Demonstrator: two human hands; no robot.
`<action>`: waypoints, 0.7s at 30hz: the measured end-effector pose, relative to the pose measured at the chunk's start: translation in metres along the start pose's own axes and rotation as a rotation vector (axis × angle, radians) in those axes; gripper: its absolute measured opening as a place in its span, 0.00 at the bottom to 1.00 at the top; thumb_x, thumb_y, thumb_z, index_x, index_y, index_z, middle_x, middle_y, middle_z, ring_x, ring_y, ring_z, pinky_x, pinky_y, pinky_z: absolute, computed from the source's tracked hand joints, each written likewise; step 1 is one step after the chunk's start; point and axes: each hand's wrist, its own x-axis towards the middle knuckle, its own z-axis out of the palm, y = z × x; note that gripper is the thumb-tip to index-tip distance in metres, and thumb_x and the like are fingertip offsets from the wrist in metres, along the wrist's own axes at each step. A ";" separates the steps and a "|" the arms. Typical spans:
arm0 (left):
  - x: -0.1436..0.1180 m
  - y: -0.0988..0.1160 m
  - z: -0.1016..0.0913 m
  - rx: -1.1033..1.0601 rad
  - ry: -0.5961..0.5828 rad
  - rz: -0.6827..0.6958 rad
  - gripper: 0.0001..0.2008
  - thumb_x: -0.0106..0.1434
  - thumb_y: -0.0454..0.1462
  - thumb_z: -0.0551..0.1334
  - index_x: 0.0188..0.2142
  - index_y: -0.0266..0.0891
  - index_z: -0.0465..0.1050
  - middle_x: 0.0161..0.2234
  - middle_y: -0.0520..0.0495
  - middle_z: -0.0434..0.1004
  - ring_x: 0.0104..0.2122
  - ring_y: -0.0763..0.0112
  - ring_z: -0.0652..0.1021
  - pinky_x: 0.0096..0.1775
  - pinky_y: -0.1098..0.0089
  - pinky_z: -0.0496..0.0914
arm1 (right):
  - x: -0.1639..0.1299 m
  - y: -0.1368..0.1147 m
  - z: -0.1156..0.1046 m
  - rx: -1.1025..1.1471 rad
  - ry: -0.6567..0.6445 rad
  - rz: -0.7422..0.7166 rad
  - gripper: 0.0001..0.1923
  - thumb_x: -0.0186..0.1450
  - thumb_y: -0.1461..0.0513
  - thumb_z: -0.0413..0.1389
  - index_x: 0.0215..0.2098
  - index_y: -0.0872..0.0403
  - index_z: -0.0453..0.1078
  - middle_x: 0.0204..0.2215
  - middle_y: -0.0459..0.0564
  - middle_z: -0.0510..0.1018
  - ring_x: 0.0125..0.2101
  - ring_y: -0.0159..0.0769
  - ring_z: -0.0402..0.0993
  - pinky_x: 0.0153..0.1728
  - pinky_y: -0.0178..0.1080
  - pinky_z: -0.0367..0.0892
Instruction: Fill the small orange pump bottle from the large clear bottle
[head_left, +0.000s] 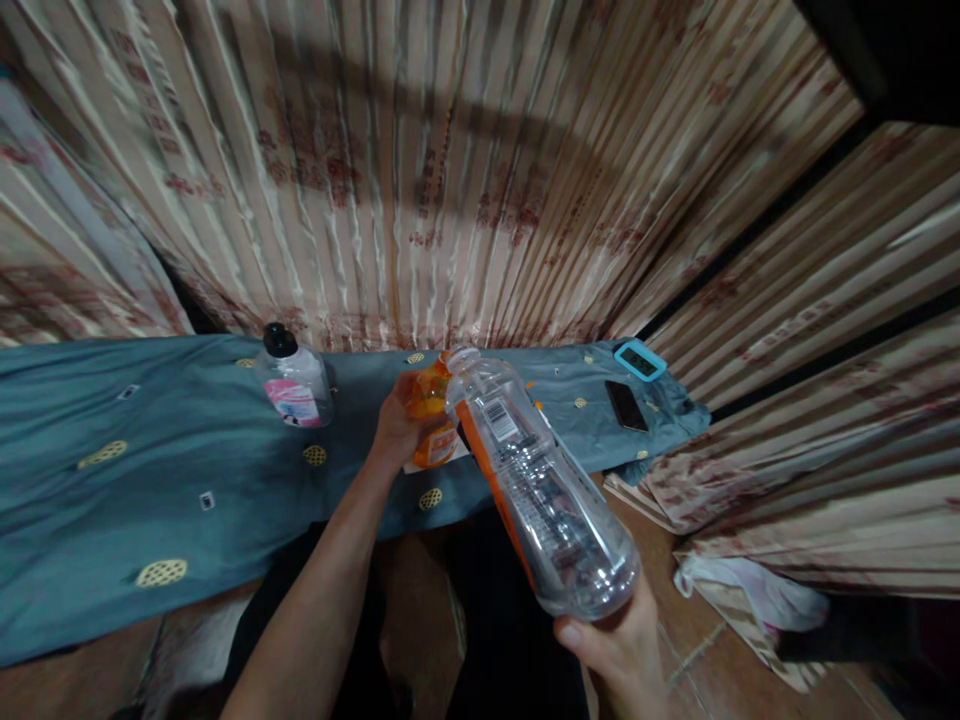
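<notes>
My right hand grips the base of a large clear plastic bottle with an orange label and a barcode. The bottle is tilted, its mouth pointing up and left. Closed around the upper part of a smaller orange bottle is my left hand. The clear bottle's mouth is right at the top of the orange bottle; I cannot tell whether they touch or whether liquid is flowing. Under the orange bottle, part of a white sheet shows on the cloth.
A clear bottle with black cap and pink label stands to the left on the blue-green cloth. At the right end lie a dark phone and a light-blue framed digital clock. Patterned curtains hang behind and on the right.
</notes>
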 end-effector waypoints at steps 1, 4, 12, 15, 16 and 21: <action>0.000 0.001 0.000 -0.002 -0.002 -0.002 0.29 0.36 0.43 0.76 0.39 0.43 0.71 0.39 0.50 0.83 0.42 0.57 0.82 0.49 0.60 0.75 | 0.000 -0.001 0.001 0.004 -0.010 0.004 0.54 0.39 0.52 0.82 0.61 0.54 0.72 0.50 0.60 0.86 0.47 0.58 0.85 0.45 0.47 0.80; -0.001 0.003 0.000 -0.025 -0.015 -0.002 0.30 0.36 0.44 0.77 0.39 0.42 0.71 0.40 0.48 0.83 0.43 0.57 0.82 0.49 0.60 0.75 | -0.002 -0.005 0.008 0.036 0.015 0.008 0.53 0.39 0.51 0.81 0.60 0.54 0.73 0.49 0.60 0.86 0.47 0.58 0.85 0.46 0.48 0.80; 0.000 -0.002 -0.001 -0.009 -0.015 -0.003 0.29 0.37 0.42 0.76 0.40 0.42 0.71 0.41 0.48 0.83 0.44 0.56 0.82 0.49 0.59 0.76 | -0.003 -0.004 0.003 0.024 0.017 -0.005 0.53 0.41 0.52 0.81 0.62 0.54 0.70 0.52 0.60 0.85 0.50 0.56 0.84 0.49 0.46 0.79; 0.000 -0.002 -0.001 -0.002 -0.020 -0.002 0.29 0.37 0.42 0.76 0.40 0.42 0.71 0.41 0.48 0.83 0.44 0.57 0.82 0.50 0.59 0.75 | 0.000 -0.002 -0.005 0.011 -0.055 -0.050 0.50 0.44 0.55 0.80 0.62 0.54 0.70 0.52 0.61 0.85 0.50 0.55 0.85 0.48 0.45 0.79; 0.000 -0.002 -0.001 -0.001 -0.021 -0.003 0.29 0.37 0.42 0.76 0.40 0.42 0.71 0.40 0.49 0.83 0.43 0.57 0.81 0.49 0.59 0.74 | 0.001 -0.001 -0.006 0.009 -0.062 -0.060 0.50 0.45 0.56 0.80 0.63 0.54 0.70 0.53 0.61 0.85 0.50 0.55 0.85 0.48 0.44 0.79; -0.001 -0.002 0.000 -0.022 -0.026 -0.002 0.29 0.37 0.42 0.75 0.40 0.42 0.71 0.39 0.49 0.82 0.42 0.58 0.81 0.48 0.60 0.74 | 0.002 -0.001 -0.006 0.056 -0.052 -0.080 0.49 0.44 0.58 0.80 0.62 0.52 0.71 0.52 0.58 0.85 0.49 0.54 0.85 0.46 0.43 0.80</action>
